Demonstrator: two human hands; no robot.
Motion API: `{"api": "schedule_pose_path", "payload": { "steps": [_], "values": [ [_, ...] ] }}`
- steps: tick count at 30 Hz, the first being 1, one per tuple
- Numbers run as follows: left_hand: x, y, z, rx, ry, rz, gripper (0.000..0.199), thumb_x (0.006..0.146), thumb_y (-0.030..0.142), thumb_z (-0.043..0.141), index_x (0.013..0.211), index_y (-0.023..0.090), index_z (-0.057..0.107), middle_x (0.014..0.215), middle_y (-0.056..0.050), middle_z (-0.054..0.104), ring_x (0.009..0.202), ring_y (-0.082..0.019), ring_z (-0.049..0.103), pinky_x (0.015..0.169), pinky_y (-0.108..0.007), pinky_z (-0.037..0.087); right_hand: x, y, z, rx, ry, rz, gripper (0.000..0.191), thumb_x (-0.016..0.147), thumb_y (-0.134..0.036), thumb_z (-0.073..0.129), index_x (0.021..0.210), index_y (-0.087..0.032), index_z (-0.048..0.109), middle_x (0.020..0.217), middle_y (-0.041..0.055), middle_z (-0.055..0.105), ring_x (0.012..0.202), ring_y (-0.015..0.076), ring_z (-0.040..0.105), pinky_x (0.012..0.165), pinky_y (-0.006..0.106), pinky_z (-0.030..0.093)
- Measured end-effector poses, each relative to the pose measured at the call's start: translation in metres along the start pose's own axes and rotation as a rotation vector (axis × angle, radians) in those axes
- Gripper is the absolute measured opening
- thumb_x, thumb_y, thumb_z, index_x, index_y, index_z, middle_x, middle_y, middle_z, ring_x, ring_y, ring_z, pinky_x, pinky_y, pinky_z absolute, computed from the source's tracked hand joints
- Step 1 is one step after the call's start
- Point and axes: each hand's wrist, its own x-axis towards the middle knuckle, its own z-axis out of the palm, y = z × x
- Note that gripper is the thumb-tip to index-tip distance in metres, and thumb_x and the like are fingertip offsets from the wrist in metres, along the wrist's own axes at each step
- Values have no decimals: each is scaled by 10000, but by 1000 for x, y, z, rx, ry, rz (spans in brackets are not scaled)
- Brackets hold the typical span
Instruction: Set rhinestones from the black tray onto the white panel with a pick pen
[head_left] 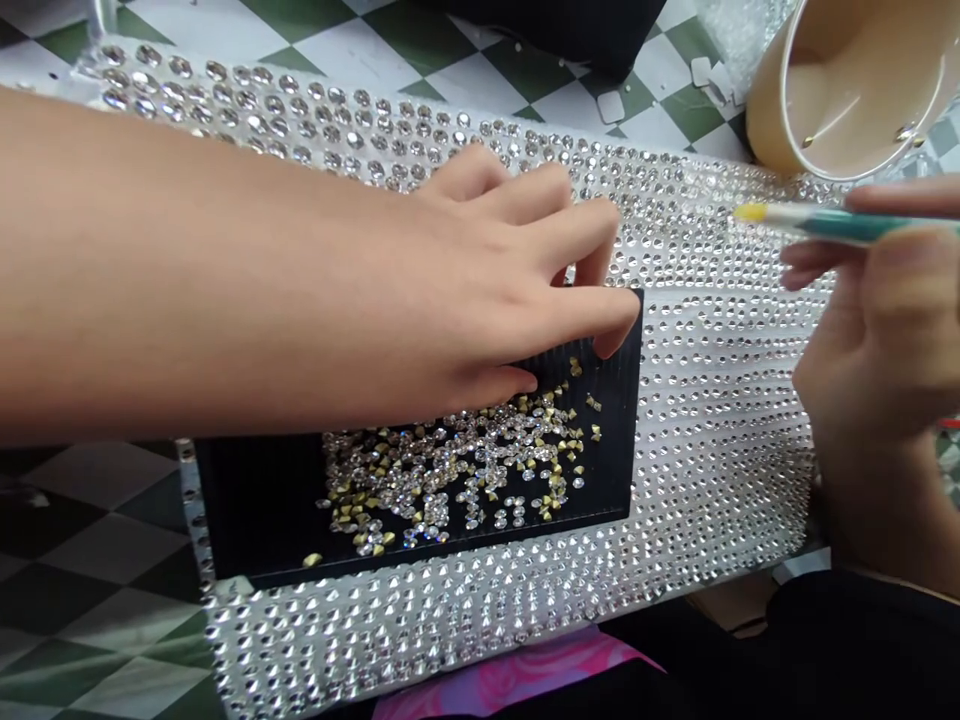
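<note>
My left hand reaches in from the left, palm down, over the upper part of a black tray. Its fingers are bent and spread, and the index fingertip comes down by the tray's upper right corner. Loose rhinestones, clear on one side and gold on the other, lie scattered in the tray below the thumb. At the right, my right hand is closed round a teal and white picker pen with a yellow tip pointing left. Under the tray spreads a surface covered in rows of rhinestones.
A cream-coloured cup lies tipped at the upper right, a few small stones inside. White square bits are scattered on the green and white checked cloth. A black object stands at the top edge.
</note>
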Motion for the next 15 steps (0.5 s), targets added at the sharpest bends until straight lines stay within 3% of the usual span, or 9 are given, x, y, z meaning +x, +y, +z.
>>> {"api": "schedule_pose_path", "payload": {
  "steps": [1, 3, 6, 9, 15],
  "values": [
    [-1, -1, 0, -14, -2, 3, 597, 1035, 409, 212, 1422, 320, 658, 1394, -42, 559, 1533, -355, 474, 1348, -659, 321, 2, 5, 8, -6, 202, -23, 392, 1143, -348, 488, 1498, -296, 643, 1253, 115, 761, 1101, 336, 833, 861, 514, 710],
    [-3, -3, 2, -32, -7, 16, 593, 1036, 389, 228, 1459, 306, 635, 1424, -41, 559, 1571, -322, 444, 1382, -604, 307, 6, 10, 20, -15, 422, 10, 254, 1134, -312, 556, 1301, -296, 747, 1137, 70, 773, 961, 241, 829, 838, 448, 703],
    [-2, -5, 5, -31, -11, 17, 604, 1031, 377, 225, 1487, 307, 614, 1415, -43, 567, 1607, -329, 411, 1393, -635, 276, 12, 10, 25, -37, 425, 114, 187, 1135, -318, 588, 1173, -279, 767, 1099, 45, 783, 880, 162, 804, 792, 370, 696],
    [1, -5, 9, -48, -3, -6, 617, 1027, 410, 225, 1511, 301, 591, 1382, -56, 583, 1615, -354, 405, 1391, -679, 252, 15, 7, 23, -54, 438, 162, 174, 1135, -353, 602, 1152, -278, 758, 1134, 38, 787, 890, 153, 810, 778, 357, 701],
    [-2, -3, 5, -43, 14, 23, 631, 1028, 389, 195, 1537, 321, 563, 1464, -33, 547, 1605, -332, 420, 1385, -629, 293, 14, 6, 25, -74, 450, 145, 156, 1136, -349, 594, 1148, -313, 746, 1115, 15, 777, 897, 164, 825, 833, 391, 719]
  ]
}}
